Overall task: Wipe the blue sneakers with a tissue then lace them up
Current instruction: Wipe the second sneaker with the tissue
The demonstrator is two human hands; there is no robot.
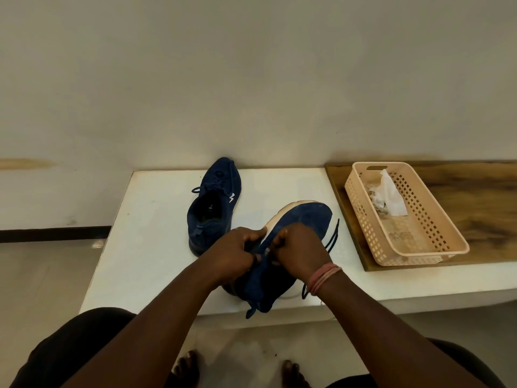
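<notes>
The wiping stage is judged to be finished: used tissues [389,196] are left crumpled in the beige basket [436,249] at the right, on a wooden board, and none is held. The far sneaker [212,203] is set upright on the white table [151,236] near the wall, with its lace seen threaded and looped at the throat, so it is taken as laced, though whether it is knotted cannot be told. The near sneaker [293,239] is tilted onto its side at the table's front edge and is being worked on. The left hand [237,254] is closed around its collar, and the fingers of the right hand [300,249] are pinched shut on the dark lace [333,236], whose loose ends are seen trailing at the right. Lacing of this second shoe is therefore judged to be left unfinished.
</notes>
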